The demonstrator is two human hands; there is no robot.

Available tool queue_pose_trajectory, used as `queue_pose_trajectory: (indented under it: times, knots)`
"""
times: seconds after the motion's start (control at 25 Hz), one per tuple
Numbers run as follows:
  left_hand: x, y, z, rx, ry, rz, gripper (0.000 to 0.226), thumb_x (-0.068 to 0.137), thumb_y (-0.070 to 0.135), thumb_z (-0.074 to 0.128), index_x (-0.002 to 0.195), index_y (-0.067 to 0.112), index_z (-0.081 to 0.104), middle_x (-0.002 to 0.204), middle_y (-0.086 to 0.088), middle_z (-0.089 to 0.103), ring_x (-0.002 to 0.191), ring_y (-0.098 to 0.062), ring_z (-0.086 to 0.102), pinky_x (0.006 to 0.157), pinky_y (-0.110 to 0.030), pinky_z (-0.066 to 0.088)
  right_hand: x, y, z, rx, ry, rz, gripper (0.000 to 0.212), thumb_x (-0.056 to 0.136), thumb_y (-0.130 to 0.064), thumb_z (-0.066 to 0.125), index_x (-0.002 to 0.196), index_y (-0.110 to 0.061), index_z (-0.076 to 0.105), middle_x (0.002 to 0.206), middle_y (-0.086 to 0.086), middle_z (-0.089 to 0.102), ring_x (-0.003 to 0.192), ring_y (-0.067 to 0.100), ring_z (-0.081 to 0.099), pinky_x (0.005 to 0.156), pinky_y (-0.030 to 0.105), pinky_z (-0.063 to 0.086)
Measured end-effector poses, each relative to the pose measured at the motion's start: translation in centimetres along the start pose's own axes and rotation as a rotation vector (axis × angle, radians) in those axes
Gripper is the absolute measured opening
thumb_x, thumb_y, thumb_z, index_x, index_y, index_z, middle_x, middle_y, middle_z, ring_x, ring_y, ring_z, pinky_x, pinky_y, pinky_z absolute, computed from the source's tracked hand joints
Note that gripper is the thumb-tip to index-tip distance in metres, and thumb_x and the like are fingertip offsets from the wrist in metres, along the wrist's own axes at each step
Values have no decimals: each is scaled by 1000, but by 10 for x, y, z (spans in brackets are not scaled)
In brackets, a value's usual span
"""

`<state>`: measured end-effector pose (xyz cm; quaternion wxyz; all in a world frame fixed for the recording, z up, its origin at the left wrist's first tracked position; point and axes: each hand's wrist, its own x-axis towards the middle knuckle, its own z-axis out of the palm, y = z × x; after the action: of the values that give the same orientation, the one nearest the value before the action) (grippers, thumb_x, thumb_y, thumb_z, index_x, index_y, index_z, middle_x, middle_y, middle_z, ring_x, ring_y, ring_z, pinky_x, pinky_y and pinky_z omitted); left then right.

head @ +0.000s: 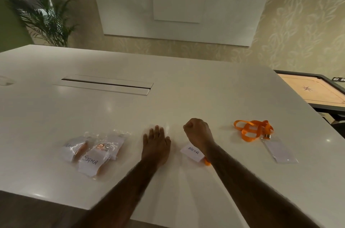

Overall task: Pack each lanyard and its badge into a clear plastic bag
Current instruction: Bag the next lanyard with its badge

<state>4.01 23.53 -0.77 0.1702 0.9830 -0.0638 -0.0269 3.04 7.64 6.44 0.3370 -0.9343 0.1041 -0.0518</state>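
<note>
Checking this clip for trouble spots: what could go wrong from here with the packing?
1. The wrist of the right hand crosses over the BETA card; pulling the arm back could drag the card out of place.
2. The loose orange lanyard lies in tangled loops by its badge holder, so it may snag when bagged.
3. The packed bags overlap, partly hiding one label; sets could get confused.

Three filled bags [74, 150] [91, 161] [118, 142], two loose badges [192, 152] [280, 150], one coiled lanyard [252, 129], two hands [155, 145] [198, 130]
</note>
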Motion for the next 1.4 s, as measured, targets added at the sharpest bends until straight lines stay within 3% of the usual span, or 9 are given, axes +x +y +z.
queue_pose_trajectory:
  times: [0.28,0.44,0.6,0.76,0.88,1.0,1.08,1.2,1.4]
  knots:
    - [13,-2,-28,-68,135,27,48,107,26,22,151,10,33,164,-11,25,150,-29,25,121,-48,20,7,-18,5,348,-139,37,22,92,-29,65,90,-8,71,90,5,75,87,24,71,78,37,56]
    - [9,13,-45,-127,129,73,56,109,35,18,160,12,14,168,-10,11,155,-28,12,124,-48,11,2,-34,-2,704,-306,125,36,94,-40,65,102,-5,71,95,10,77,85,25,74,79,38,59]
    - [8,36,-62,-90,188,175,58,109,33,19,160,8,7,168,-12,7,155,-30,9,125,-48,13,3,-47,-28,862,-281,119,22,94,-18,64,101,3,69,87,12,69,80,25,70,76,38,61]
    - [12,65,-74,-64,146,336,58,109,34,19,161,13,3,169,-9,2,156,-24,5,126,-46,10,1,-44,-65,951,-276,122,8,92,-11,66,95,-4,68,84,9,67,81,22,67,71,33,57]
    - [18,85,-75,-230,85,338,62,108,43,20,161,13,5,169,-6,8,155,-20,10,126,-43,12,5,-32,-90,1025,-220,134,6,89,-2,64,88,-4,69,83,10,67,80,24,64,78,38,56]
    - [16,104,-77,-396,330,375,52,106,44,39,149,15,42,151,-3,45,137,-20,46,113,-32,38,14,-14,-110,934,-115,81,8,86,1,64,92,3,69,82,12,69,75,23,63,76,37,53]
    - [19,121,-81,-603,483,342,21,103,31,52,115,19,64,116,2,64,101,-14,64,86,-15,48,21,-3,-118,803,-32,43,10,86,1,65,92,8,68,79,12,70,69,21,63,66,33,51]
    - [22,153,-93,-1056,263,147,19,96,32,64,90,14,67,89,-2,74,73,-17,72,65,-27,58,31,10,-124,599,16,-28,8,86,-3,68,83,5,69,74,13,69,65,22,63,58,33,49]
    - [24,180,-94,-1127,136,38,23,91,25,67,86,3,73,78,-11,76,76,-36,74,69,-43,63,42,29,-137,470,-63,-120,21,87,-15,71,74,-2,62,69,13,67,59,22,66,52,32,50]
